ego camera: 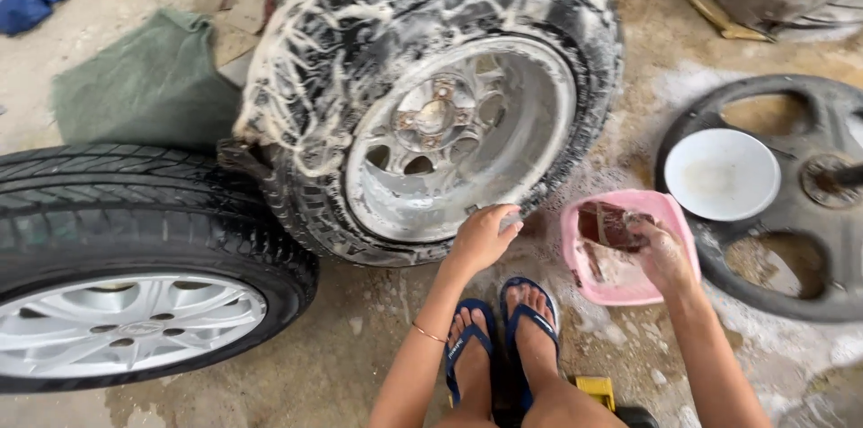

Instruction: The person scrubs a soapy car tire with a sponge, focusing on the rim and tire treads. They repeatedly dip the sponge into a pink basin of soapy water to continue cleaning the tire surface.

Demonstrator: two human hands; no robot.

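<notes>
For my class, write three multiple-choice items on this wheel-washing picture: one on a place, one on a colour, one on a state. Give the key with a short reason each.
1. Where does the left hand rest?
A. on the soapy wheel's lower edge
B. in the basin
C. on the green cloth

2. What colour is the basin?
A. blue
B. pink
C. yellow

3. What state is the wheel at the lower left in?
A. covered in suds
B. lying without suds
C. without a rim

Key: A, its fingers touch the sudsy tyre's bottom; B, the basin by the right hand is pink; B, its black tread and silver rim show no foam.
</notes>
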